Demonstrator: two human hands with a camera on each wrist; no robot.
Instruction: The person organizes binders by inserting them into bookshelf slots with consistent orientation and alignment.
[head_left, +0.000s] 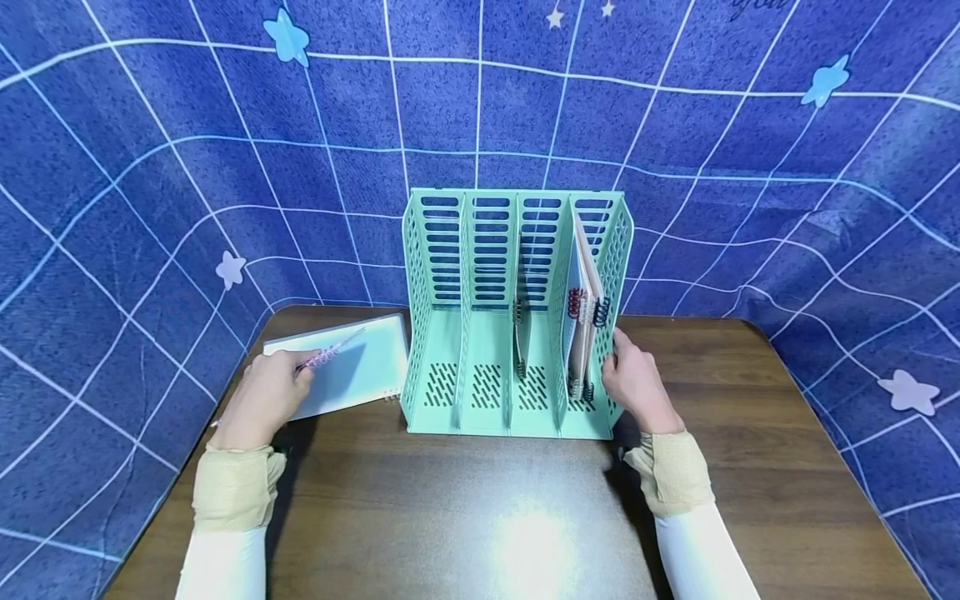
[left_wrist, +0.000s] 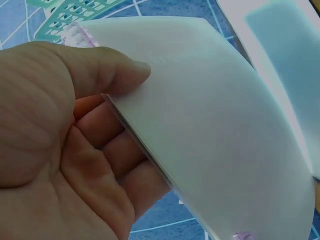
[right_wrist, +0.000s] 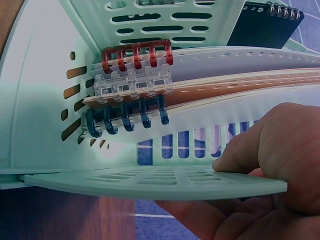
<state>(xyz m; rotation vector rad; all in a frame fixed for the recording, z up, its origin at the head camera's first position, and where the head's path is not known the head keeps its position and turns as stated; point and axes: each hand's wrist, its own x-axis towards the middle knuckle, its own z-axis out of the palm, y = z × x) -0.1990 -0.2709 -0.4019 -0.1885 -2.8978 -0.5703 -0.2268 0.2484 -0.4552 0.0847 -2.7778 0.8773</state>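
My left hand (head_left: 264,398) grips a thin loose-leaf notebook with a pale cover (left_wrist: 205,115), thumb on its face and fingers behind the edge. Light purple binder rings (left_wrist: 79,35) show at one corner; from above, the notebook appears nearly edge-on. On the right, my right hand (head_left: 640,386) pinches the outer side wall (right_wrist: 165,181) of a mint-green file rack (head_left: 487,425). Inside that end slot stand several notebooks with red (right_wrist: 137,55), clear and dark blue rings (right_wrist: 127,116). A black-covered spiral notebook (head_left: 521,333) leans in the slot third from the left.
A light blue spiral notebook (head_left: 360,367) lies flat on the brown wooden table (head_left: 420,517), left of the rack and beneath the held notebook. Behind the table hangs a blue cloth (head_left: 337,100) with a white grid and stars.
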